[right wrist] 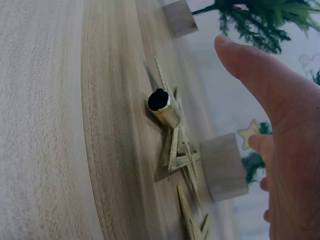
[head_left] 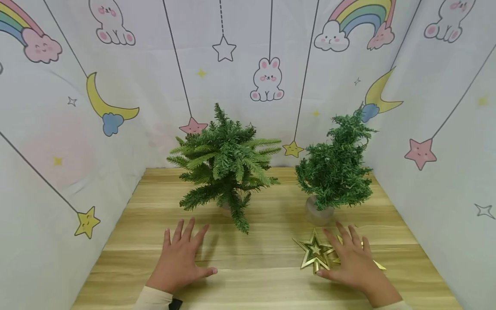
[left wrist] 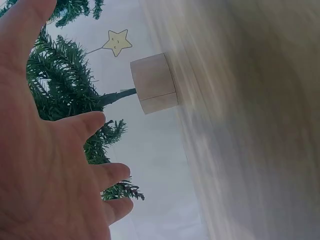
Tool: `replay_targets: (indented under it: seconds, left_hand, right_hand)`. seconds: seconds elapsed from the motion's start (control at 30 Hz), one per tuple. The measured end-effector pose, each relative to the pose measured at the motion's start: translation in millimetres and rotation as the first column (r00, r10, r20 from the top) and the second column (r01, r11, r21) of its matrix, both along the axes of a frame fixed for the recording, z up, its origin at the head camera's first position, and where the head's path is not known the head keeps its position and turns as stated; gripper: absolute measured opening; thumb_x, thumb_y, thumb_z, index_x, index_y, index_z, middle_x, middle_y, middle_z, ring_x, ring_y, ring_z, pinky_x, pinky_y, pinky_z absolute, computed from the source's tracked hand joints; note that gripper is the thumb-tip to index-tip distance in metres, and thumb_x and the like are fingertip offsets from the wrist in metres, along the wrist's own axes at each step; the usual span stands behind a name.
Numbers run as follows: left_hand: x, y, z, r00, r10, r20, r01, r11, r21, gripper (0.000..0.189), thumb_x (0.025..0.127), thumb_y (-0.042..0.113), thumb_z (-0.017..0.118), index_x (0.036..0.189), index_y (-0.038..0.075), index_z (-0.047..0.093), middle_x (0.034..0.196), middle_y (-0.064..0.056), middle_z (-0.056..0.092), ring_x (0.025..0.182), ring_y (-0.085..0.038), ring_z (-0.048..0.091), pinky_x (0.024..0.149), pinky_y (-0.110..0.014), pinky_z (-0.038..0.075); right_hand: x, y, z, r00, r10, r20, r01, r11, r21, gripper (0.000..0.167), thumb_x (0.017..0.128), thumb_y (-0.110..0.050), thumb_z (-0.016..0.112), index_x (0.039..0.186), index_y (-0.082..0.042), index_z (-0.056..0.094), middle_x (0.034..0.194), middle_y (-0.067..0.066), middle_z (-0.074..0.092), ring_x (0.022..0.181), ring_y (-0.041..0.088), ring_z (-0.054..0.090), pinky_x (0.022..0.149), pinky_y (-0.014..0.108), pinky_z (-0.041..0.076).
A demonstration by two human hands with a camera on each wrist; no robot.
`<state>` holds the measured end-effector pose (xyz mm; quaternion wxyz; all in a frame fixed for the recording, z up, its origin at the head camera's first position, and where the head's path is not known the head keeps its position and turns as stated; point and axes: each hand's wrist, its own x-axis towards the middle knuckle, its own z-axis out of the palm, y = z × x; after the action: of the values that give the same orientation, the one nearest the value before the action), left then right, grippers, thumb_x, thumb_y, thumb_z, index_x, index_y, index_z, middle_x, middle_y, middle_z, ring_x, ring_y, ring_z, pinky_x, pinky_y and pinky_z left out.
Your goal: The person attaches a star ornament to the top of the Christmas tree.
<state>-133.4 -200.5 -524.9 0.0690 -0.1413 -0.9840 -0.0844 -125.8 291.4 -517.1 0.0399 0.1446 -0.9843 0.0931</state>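
My left hand (head_left: 179,262) is held with fingers spread and nothing in it, in front of a small artificial Christmas tree (head_left: 228,159) with drooping green branches. In the left wrist view that tree's block-shaped base (left wrist: 154,82) stands beyond the fingers. On the right, my right hand (head_left: 354,260) hovers palm down, fingers apart, over two gold star tree toppers. One star topper (head_left: 315,249) lies by the thumb, its hollow socket (right wrist: 167,114) facing the right wrist camera. The other star topper (head_left: 379,266) is mostly hidden beneath the hand.
A second, denser artificial tree (head_left: 337,168) leans to the right on its round base (head_left: 319,211), behind the stars. Both trees stand on a wood-grain table (head_left: 255,280). White curtains (head_left: 240,86) printed with rabbits, moons and stars enclose the back and sides.
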Motion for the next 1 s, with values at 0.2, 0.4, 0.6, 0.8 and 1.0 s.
replay_targets:
  seconds: [0.2,0.4,0.6,0.8,1.0]
  left_hand:
    - [-4.7,-3.3,4.6,0.989,-0.029,-0.145,0.051,0.987,0.154,0.09,0.08,0.067,0.079,0.149,0.015,0.056,0.151,-0.021,0.053,0.138,-0.046,0.049,0.108,-0.068,0.038]
    - [-11.2,-3.1,37.5,0.936,-0.059,-0.347,0.179,0.929,0.323,0.041,0.087,0.034,0.083,0.122,0.013,0.074,0.111,-0.006,0.077,0.093,-0.022,0.074,0.076,-0.046,0.06]
    - [-25.8,1.2,93.1,0.813,-0.129,-0.568,0.37,0.867,0.334,0.026,0.09,0.024,0.075,0.111,0.009,0.077,0.096,-0.003,0.077,0.078,-0.016,0.072,0.066,-0.04,0.059]
    - [-51.4,16.7,157.3,0.551,-0.029,-0.834,0.522,0.792,0.318,0.026,0.091,0.024,0.067,0.094,0.001,0.079,0.099,-0.015,0.075,0.096,-0.039,0.067,0.09,-0.052,0.049]
    - [-79.8,24.3,200.0,0.61,0.087,-0.788,0.417,0.81,0.412,0.032,0.087,0.019,0.072,0.114,0.004,0.078,0.125,-0.016,0.07,0.12,-0.042,0.058,0.105,-0.058,0.038]
  right_hand:
    - [-4.4,0.1,-0.3,0.999,-0.017,-0.038,0.014,0.997,-0.078,0.097,0.083,-0.072,0.073,0.156,-0.014,0.046,0.154,0.027,0.041,0.13,0.057,0.045,0.093,0.08,0.04]
    - [-10.2,0.3,-3.5,0.995,-0.089,0.036,0.093,0.988,-0.121,0.092,0.08,-0.062,0.082,0.146,-0.004,0.057,0.127,0.024,0.061,0.112,0.046,0.058,0.09,0.065,0.051]
    - [-13.4,-3.3,-7.9,0.979,-0.118,0.165,0.132,0.989,-0.073,0.105,0.072,-0.076,0.079,0.143,-0.001,0.059,0.119,0.022,0.062,0.104,0.043,0.061,0.082,0.061,0.054]
    - [-17.8,-6.3,-14.7,0.961,-0.156,0.228,0.181,0.979,-0.092,0.101,0.072,-0.076,0.079,0.138,-0.001,0.062,0.129,0.031,0.06,0.112,0.051,0.061,0.09,0.065,0.051]
    - [-20.1,-10.3,-18.1,0.941,-0.211,0.265,0.244,0.965,-0.099,0.097,0.068,-0.07,0.085,0.133,-0.001,0.063,0.125,0.026,0.066,0.111,0.049,0.063,0.086,0.068,0.048]
